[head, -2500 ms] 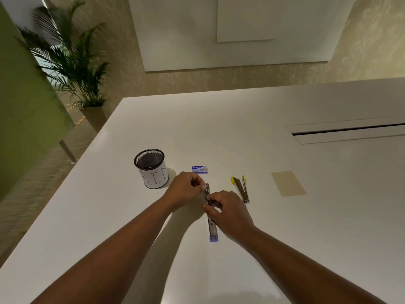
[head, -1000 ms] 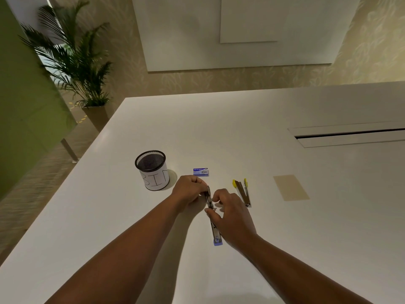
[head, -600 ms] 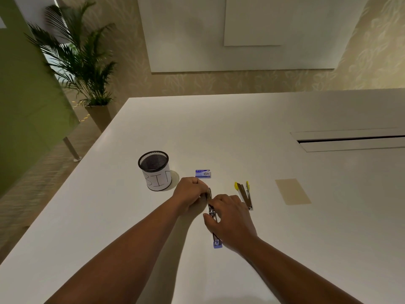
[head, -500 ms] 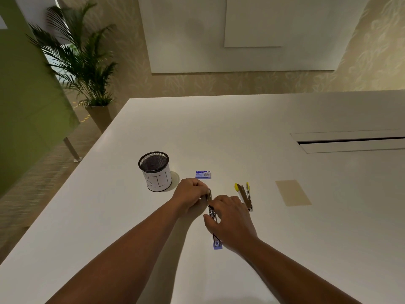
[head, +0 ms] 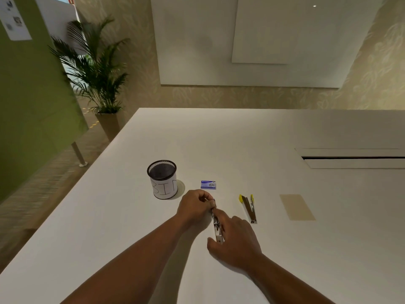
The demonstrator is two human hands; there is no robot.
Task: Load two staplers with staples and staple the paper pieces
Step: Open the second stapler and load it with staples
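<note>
A blue-ended metal stapler [head: 217, 227] lies unfolded flat on the white table [head: 285, 249]. My left hand [head: 195, 208] grips its far end with curled fingers. My right hand [head: 235, 242] covers its near end, thumb and fingers pinching the metal arm. A second stapler with yellow ends [head: 248, 208] lies open in a narrow V to the right, untouched. A small blue staple box [head: 208, 185] sits just beyond my left hand. A tan paper piece [head: 297, 207] lies flat farther right.
A black mesh cup labelled BIN [head: 163, 179] stands left of the staple box. A recessed cable slot [head: 355, 159] runs along the table's right side. A potted palm [head: 96, 69] stands on the floor past the table's far left corner.
My right hand has slid toward me along the stapler and now hides its blue near end. The left hand has kept its grip on the far end. The camera has tilted up.
</note>
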